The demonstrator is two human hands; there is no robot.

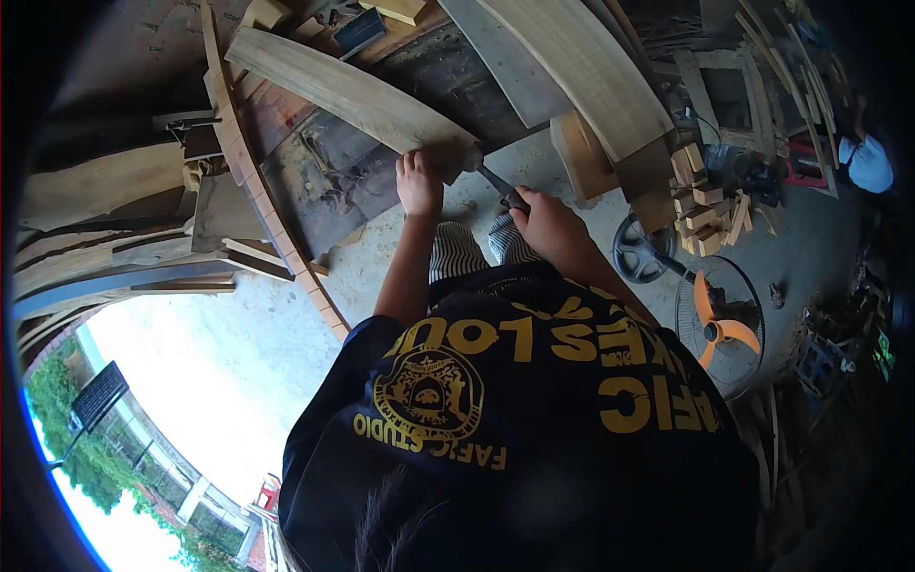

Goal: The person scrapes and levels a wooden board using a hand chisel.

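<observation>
A long pale wooden board (353, 91) lies slantwise on the dark, stained workbench (362, 172), its near end darker than the rest. My left hand (419, 183) is closed over the edge of that near end, fingers bent on the wood. My right hand (551, 225) grips the dark handle of a slim hand tool (496, 179). The tool's rounded dark head meets the end of the board, just right of my left hand. Its exact kind is too small to make out.
More wide boards (591, 71) lie at the upper right of the bench. A long curved strip (253, 181) runs down on the left. Stacked wood blocks (701, 205) and an orange-bladed fan (715, 329) stand to my right. Another person (865, 164) is at the far right.
</observation>
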